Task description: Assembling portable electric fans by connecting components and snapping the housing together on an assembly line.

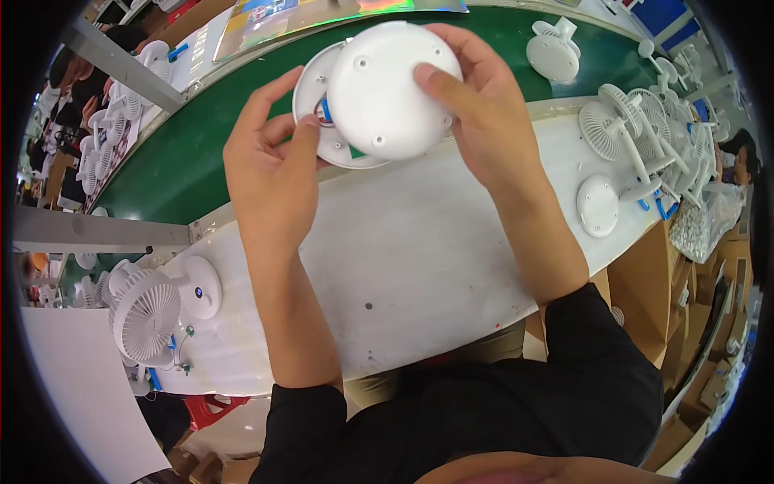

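Both hands were occupied, up over the far side of the white worktop (419, 242). Left hand (278, 173) gripped the white dished shell (309, 83) at its left side, thumb at the near edge, fingers partly out of sight behind. Right hand (492, 113) held the round white cover (393, 93) at its right edge, thumb flat on the outer face, other fingers around the back; couldn't tell if those also touched the shell. Cover sat in front of the shell, offset right, so the two weren't lined up. Through the gap: a blue part (326, 110) with thin wires by the left thumb, plus a green piece (355, 152) lower down. Screw holes showed around the cover's face.

Around them: green belt surface (153, 185) beyond the worktop, white fan (149, 315) at the left end of the worktop, loose white disc (597, 206) near the right end, cluster of white fans (605, 129) just beyond that, clear plastic bag (709, 218) further right
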`<state>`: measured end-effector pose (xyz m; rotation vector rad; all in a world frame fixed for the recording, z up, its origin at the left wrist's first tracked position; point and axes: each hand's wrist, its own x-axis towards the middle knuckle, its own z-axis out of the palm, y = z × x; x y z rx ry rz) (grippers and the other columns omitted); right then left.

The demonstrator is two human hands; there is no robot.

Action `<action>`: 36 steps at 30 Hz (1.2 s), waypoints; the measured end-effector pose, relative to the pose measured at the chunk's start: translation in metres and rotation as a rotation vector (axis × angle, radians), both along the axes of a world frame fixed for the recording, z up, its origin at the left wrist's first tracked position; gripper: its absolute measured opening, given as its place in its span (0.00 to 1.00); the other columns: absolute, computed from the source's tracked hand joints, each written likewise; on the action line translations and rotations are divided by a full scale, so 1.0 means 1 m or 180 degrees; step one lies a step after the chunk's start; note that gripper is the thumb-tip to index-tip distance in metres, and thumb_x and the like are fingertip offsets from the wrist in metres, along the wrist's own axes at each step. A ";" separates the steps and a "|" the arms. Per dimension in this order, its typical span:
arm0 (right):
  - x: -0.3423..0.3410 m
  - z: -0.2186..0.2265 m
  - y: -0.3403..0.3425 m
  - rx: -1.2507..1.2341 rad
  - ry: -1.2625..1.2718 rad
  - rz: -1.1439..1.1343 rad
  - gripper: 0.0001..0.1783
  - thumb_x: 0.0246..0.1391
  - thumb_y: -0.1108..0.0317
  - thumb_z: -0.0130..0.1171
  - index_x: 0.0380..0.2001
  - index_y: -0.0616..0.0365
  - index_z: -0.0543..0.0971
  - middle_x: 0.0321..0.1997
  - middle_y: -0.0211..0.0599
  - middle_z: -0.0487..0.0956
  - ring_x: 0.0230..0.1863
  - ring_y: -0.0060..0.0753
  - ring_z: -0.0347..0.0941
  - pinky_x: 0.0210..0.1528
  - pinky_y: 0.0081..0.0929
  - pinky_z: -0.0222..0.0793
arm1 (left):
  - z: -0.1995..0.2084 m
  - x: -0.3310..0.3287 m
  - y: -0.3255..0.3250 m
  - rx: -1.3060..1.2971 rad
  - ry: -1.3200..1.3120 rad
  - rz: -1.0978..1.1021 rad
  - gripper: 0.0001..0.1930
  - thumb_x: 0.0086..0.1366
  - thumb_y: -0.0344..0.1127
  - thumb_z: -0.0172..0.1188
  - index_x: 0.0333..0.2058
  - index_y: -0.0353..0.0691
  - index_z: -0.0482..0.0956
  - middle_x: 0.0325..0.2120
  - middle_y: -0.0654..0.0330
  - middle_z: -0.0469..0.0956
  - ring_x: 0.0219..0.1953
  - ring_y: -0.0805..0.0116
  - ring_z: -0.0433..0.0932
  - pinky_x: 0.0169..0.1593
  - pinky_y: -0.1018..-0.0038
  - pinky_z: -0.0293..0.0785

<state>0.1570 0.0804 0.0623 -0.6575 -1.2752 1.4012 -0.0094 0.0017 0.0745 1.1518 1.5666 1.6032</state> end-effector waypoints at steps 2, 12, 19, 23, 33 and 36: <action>-0.001 -0.003 -0.004 -0.0271 0.0075 0.0127 0.25 0.56 0.71 0.59 0.57 0.64 0.69 0.52 0.50 0.75 0.50 0.38 0.74 0.49 0.28 0.74 | 0.000 0.007 -0.002 -0.0042 -0.0058 -0.0077 0.22 0.61 0.18 0.52 0.55 0.34 0.73 0.32 0.48 0.83 0.29 0.70 0.81 0.32 0.80 0.80; -0.007 0.005 -0.028 -0.0441 -0.0410 -0.0015 0.23 0.62 0.67 0.54 0.59 0.61 0.68 0.54 0.49 0.73 0.54 0.37 0.71 0.54 0.29 0.70 | 0.017 0.001 -0.016 -0.0146 -0.1357 -0.0529 0.22 0.62 0.21 0.54 0.56 0.31 0.71 0.39 0.47 0.79 0.32 0.66 0.81 0.36 0.78 0.80; -0.013 0.009 -0.045 -0.0172 -0.0621 -0.0048 0.26 0.61 0.69 0.54 0.61 0.61 0.66 0.55 0.47 0.72 0.53 0.36 0.70 0.54 0.28 0.69 | 0.011 0.020 -0.022 -0.0117 -0.0039 -0.0465 0.22 0.61 0.26 0.57 0.55 0.29 0.70 0.46 0.48 0.76 0.41 0.63 0.78 0.46 0.73 0.77; -0.019 0.009 -0.053 0.0956 -0.0333 -0.0282 0.28 0.54 0.72 0.56 0.60 0.58 0.68 0.54 0.46 0.73 0.54 0.40 0.69 0.56 0.33 0.67 | 0.014 0.014 -0.029 0.0823 -0.0318 -0.0546 0.23 0.60 0.30 0.59 0.54 0.31 0.70 0.46 0.49 0.75 0.46 0.62 0.74 0.52 0.71 0.72; -0.024 0.007 -0.044 0.2708 -0.0002 -0.0580 0.27 0.50 0.74 0.63 0.55 0.63 0.73 0.52 0.43 0.75 0.46 0.37 0.69 0.51 0.29 0.67 | 0.011 -0.012 -0.039 0.1429 0.0186 -0.0776 0.26 0.56 0.33 0.65 0.53 0.32 0.72 0.47 0.51 0.75 0.45 0.62 0.74 0.50 0.73 0.70; -0.019 0.009 -0.039 0.2878 -0.0190 -0.0439 0.28 0.51 0.72 0.62 0.57 0.62 0.70 0.51 0.46 0.74 0.45 0.37 0.70 0.48 0.28 0.68 | 0.009 -0.009 -0.038 0.1408 0.0011 -0.0741 0.27 0.55 0.33 0.66 0.53 0.31 0.72 0.47 0.50 0.76 0.45 0.62 0.74 0.50 0.73 0.71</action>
